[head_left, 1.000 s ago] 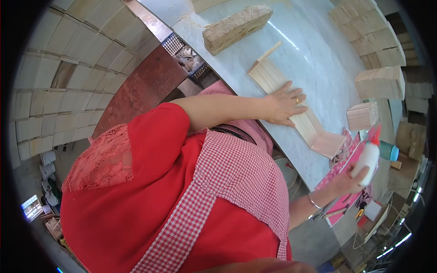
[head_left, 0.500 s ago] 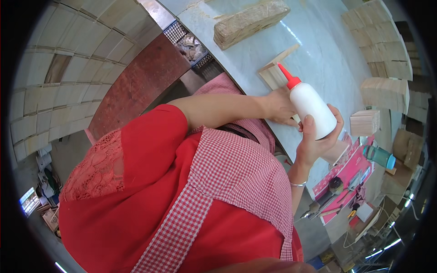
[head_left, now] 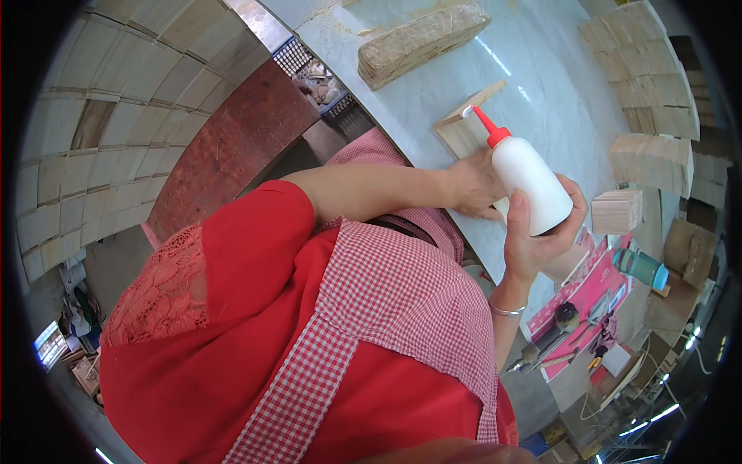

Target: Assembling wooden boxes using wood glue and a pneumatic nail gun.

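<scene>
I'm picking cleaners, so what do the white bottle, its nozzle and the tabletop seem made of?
White bottle: probably plastic; smooth, softly shiny. Nozzle: likely plastic; evenly red. Tabletop: perhaps stone or laminate; pale, glossy, reflecting light streaks.

Shows a smooth white bottle (head_left: 533,184), rounded in body, with a red cap (head_left: 499,138) and a long tapering red nozzle (head_left: 485,121). Slants toward the upper left, base at lower right, above the table (head_left: 553,97). Bears a white blob (head_left: 468,111) at the tip. Also shows a pale grained board (head_left: 461,138) on the table, partly hidden, with a thin wooden strip (head_left: 490,93) jutting from its far end and a pinkish wooden piece (head_left: 566,263) past the bottle's base.
</scene>
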